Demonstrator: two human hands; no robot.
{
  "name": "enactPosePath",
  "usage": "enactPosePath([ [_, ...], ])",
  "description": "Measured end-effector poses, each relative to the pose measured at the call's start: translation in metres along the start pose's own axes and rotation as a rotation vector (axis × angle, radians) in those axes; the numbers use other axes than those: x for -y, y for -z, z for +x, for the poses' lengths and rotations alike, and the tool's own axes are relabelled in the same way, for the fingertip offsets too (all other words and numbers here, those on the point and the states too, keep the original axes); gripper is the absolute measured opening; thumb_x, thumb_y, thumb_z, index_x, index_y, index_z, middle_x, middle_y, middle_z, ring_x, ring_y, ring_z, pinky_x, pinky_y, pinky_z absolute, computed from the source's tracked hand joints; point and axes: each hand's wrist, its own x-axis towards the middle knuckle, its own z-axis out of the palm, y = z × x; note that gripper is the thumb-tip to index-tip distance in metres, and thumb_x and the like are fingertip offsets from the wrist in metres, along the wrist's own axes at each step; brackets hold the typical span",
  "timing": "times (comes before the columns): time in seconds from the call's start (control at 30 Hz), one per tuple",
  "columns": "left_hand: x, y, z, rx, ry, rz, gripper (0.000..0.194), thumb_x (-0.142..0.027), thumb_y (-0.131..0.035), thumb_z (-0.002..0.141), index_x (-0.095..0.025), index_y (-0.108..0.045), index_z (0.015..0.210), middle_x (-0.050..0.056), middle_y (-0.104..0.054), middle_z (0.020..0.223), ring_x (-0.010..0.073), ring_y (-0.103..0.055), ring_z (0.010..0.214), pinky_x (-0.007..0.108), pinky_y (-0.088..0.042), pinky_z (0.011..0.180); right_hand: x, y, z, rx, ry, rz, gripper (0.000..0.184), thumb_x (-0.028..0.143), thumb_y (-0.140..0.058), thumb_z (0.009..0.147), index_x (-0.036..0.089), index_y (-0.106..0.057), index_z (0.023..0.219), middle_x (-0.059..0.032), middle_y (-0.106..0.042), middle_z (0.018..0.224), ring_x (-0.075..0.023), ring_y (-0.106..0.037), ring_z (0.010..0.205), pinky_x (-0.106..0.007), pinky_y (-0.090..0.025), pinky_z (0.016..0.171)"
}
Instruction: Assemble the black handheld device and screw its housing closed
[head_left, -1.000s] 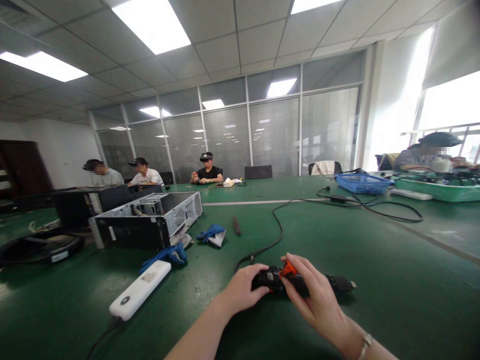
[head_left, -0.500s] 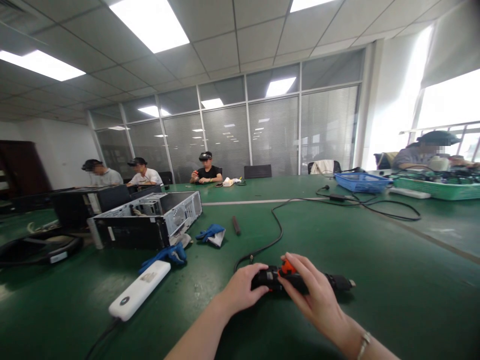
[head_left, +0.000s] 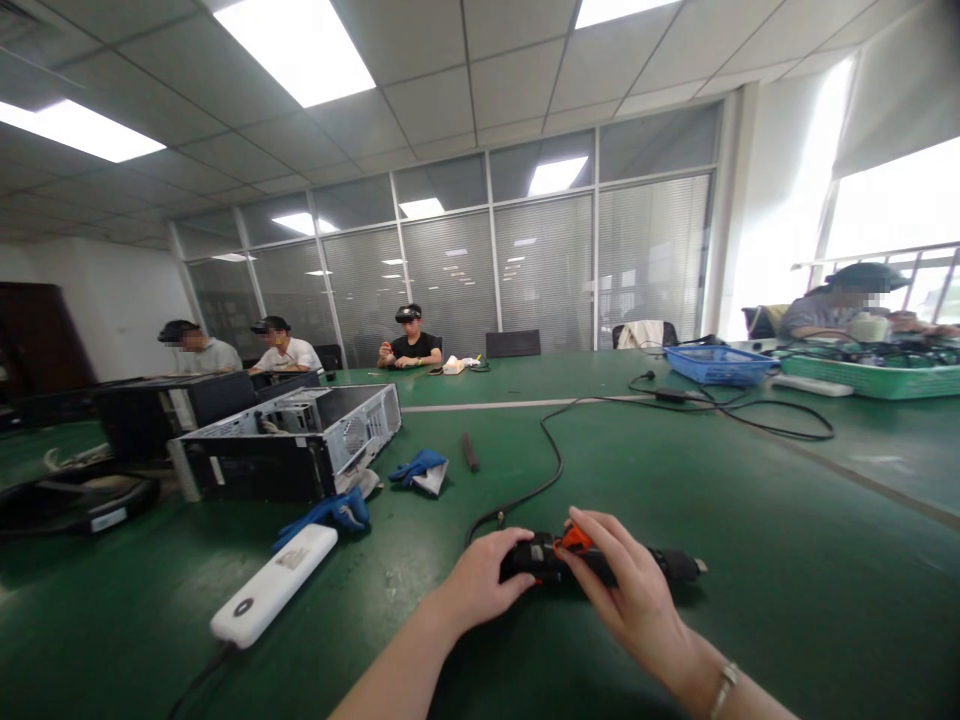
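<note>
A black, elongated hand tool with orange parts (head_left: pixel 677 565) lies on the green table in front of me, a pale metal tip at its right end. My left hand (head_left: pixel 480 580) is wrapped around its left end, thumb toward me and fingers over the far side. With thumb and fingertips, my right hand (head_left: pixel 626 590) pinches the orange piece (head_left: pixel 576 539) on top of the tool's middle. My right palm hides part of the black body. A black cable (head_left: pixel 553 465) runs up to the tool's left end; the joint itself is hidden by my left hand.
To the left are an open computer case (head_left: pixel 277 455), blue-grey gloves (head_left: pixel 421 470) and a white power strip (head_left: pixel 276 585). A dark brown bar (head_left: pixel 469 452) lies ahead. Blue (head_left: pixel 716 375) and green baskets (head_left: pixel 862 377) stand at the right. Several people sit around the table.
The view has shifted slightly, so the scene sits a little further left. Both hands keep their hold on the tool; the right fingers on the orange piece barely move.
</note>
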Motion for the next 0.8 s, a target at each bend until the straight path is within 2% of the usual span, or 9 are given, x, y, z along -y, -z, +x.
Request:
enactPosePath([
  [0.23,-0.0037,0.0019,0.0007,0.008,0.005,-0.001,0.049,-0.025,-0.069,0.079,-0.024,-0.054,0.126,0.006,-0.063,0.124,0.0247,-0.059,0.112,0.036,-0.043,0.1,0.006,0.0035,0.0042,0.055,-0.05,0.059,0.063,0.015,-0.044,0.094,0.026,-0.018,0.15,-0.0129,-0.053,0.129,-0.0216,-0.061,0.106,-0.037,-0.053,0.09],
  [0.33,-0.0051,0.0026,0.0011,0.013,0.011,0.008,0.047,-0.026,-0.068,0.08,-0.024,-0.054,0.126,0.006,-0.063,0.124,0.0245,-0.059,0.111,0.036,-0.043,0.1,0.0067,0.0039,0.0069,0.04,-0.06,0.056,0.061,0.016,-0.049,0.093,0.029,-0.026,0.148,-0.0131,-0.05,0.127,-0.0227,-0.059,0.107,-0.038,-0.054,0.088],
  [0.43,-0.0062,0.0033,0.0014,0.018,0.013,0.019,0.047,-0.026,-0.068,0.08,-0.024,-0.055,0.125,0.006,-0.063,0.123,0.024,-0.059,0.111,0.036,-0.044,0.099,0.0044,0.0027,0.0073,0.014,-0.05,0.064,0.057,0.015,-0.05,0.093,0.033,-0.034,0.144,-0.0099,-0.053,0.114,-0.0196,-0.061,0.096,-0.033,-0.056,0.078],
  [0.5,-0.007,0.0038,0.0014,0.018,0.014,0.021,0.047,-0.026,-0.068,0.081,-0.024,-0.054,0.126,0.006,-0.064,0.122,0.0236,-0.06,0.111,0.035,-0.044,0.099,0.0031,0.0022,0.0064,0.015,-0.055,0.079,0.059,0.014,-0.048,0.093,0.033,-0.031,0.146,-0.0085,-0.057,0.11,-0.019,-0.062,0.094,-0.031,-0.056,0.077],
  [0.63,-0.0068,0.0037,0.0012,0.022,0.021,0.02,0.047,-0.026,-0.068,0.081,-0.024,-0.054,0.126,0.005,-0.064,0.122,0.0233,-0.06,0.11,0.035,-0.044,0.099,0.0036,0.0026,0.0059,0.047,-0.108,0.11,0.063,0.015,-0.046,0.094,0.028,-0.02,0.15,-0.0094,-0.059,0.121,-0.0208,-0.061,0.108,-0.035,-0.054,0.089],
  [0.7,-0.0052,0.0027,0.0013,0.025,0.032,0.015,0.053,-0.029,-0.072,0.078,-0.025,-0.054,0.127,0.005,-0.064,0.123,0.0243,-0.059,0.111,0.036,-0.044,0.099,0.0042,0.0024,0.0068,0.075,-0.122,0.125,0.062,0.017,-0.047,0.094,0.027,-0.021,0.149,-0.0101,-0.057,0.124,-0.021,-0.06,0.109,-0.036,-0.053,0.091],
  [0.8,-0.0023,0.0009,0.0024,0.012,0.045,-0.001,0.061,-0.028,-0.08,0.07,-0.024,-0.055,0.126,0.005,-0.064,0.123,0.0249,-0.06,0.11,0.035,-0.043,0.099,0.0032,0.0003,0.0067,0.073,-0.126,0.115,0.059,0.02,-0.051,0.093,0.028,-0.028,0.147,-0.0092,-0.059,0.118,-0.0205,-0.063,0.102,-0.034,-0.055,0.086],
])
